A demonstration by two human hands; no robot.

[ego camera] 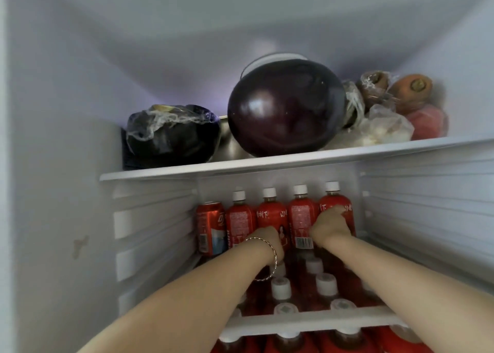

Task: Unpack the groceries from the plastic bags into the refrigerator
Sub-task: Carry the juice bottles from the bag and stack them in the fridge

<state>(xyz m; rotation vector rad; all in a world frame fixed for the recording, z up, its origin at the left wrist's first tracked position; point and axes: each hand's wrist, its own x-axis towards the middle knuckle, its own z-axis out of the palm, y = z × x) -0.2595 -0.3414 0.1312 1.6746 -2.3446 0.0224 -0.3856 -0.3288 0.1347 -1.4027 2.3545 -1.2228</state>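
Arms outstretched, left hand [268, 239] grips a middle bottle [271, 215], right hand [331, 225] grips the rightmost bottle [331, 200].

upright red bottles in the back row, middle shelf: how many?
4, side by side right of the red can: first, second, third, fourth gripped by the right hand. Others could be hidden.
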